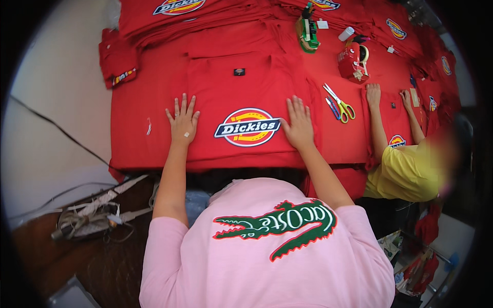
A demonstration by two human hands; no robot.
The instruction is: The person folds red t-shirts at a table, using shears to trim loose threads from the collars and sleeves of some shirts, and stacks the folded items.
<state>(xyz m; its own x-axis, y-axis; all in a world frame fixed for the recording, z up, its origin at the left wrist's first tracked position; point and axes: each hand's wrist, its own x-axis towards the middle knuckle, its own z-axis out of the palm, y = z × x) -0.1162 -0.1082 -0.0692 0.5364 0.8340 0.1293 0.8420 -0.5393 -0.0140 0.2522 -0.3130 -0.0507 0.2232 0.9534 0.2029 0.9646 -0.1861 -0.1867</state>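
Note:
A red T-shirt [226,92] with a round yellow, white and dark blue chest print lies folded flat before me, its neckline and small dark label toward the far side. My left hand [183,122] rests flat on the shirt's left side, fingers spread, a ring on one finger and a small pale patch on its back. On the right side, just beside the print, my right hand [298,123] lies flat with fingers stretched out. Neither hand grips the cloth.
Yellow-handled scissors [341,104] and a blue thread snipper [333,109] lie to the right. Beyond stand a red tape dispenser [352,62] and a green tool [307,35]. Stacked red shirts [226,20] line the far side. A co-worker in yellow [411,172] handles another shirt. Cables [84,218] hang at left.

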